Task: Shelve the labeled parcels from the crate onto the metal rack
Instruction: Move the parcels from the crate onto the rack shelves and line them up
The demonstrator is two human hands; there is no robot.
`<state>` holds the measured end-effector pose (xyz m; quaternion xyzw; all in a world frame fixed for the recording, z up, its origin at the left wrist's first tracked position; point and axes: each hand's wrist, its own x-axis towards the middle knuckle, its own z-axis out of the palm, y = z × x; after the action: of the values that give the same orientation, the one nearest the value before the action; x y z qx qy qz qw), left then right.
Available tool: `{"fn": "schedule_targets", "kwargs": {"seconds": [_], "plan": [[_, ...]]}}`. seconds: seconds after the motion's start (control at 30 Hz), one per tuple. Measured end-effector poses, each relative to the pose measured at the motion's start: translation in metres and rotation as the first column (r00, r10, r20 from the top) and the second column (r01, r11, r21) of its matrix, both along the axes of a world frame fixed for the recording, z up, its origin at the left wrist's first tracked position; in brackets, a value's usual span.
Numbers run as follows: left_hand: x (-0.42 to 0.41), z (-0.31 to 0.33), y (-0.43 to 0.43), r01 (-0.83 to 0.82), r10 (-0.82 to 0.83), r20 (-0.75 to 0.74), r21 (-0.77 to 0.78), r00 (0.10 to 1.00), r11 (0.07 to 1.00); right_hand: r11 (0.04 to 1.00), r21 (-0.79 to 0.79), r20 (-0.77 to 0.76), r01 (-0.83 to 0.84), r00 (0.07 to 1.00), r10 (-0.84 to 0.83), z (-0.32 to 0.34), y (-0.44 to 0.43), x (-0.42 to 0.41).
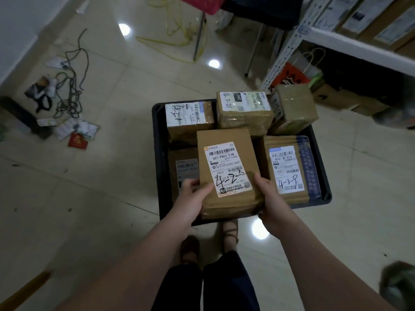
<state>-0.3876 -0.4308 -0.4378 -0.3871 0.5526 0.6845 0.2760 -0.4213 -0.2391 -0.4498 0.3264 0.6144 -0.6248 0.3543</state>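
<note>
A black crate (160, 153) sits on the tiled floor and holds several brown labelled parcels. I hold one cardboard parcel (224, 140), hand-marked "4-2", above the crate's near half. My left hand (193, 198) grips its near left corner and my right hand (269, 203) grips its near right corner. Another parcel (287, 169), marked "4-3-9", lies in the crate to the right. At the far side of the crate are a parcel (188, 117) on the left and a taller one (242, 111) in the middle. The white metal rack (350, 46) stands at the upper right with boxes on its shelf.
Tangled cords (71, 90) and scattered papers (74, 129) lie on the floor at left. A chair's legs (199, 34) and yellow string are beyond the crate. Bags and cartons (334, 97) crowd under the rack. My feet stand just behind the crate.
</note>
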Motion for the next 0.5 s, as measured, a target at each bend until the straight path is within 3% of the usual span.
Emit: {"fn": "schedule_targets", "kwargs": {"seconds": [0.23, 0.5], "plan": [[0.016, 0.044, -0.007, -0.009, 0.009, -0.004, 0.106, 1.0, 0.994, 0.986, -0.13, 0.127, 0.109, 0.988, -0.093, 0.034, 0.002, 0.037], [0.036, 0.106, 0.023, 0.081, -0.067, -0.16, 0.086, 0.985, 0.993, 0.959, -0.2, -0.001, 0.202, 0.978, -0.206, 0.093, 0.028, 0.058]]}}
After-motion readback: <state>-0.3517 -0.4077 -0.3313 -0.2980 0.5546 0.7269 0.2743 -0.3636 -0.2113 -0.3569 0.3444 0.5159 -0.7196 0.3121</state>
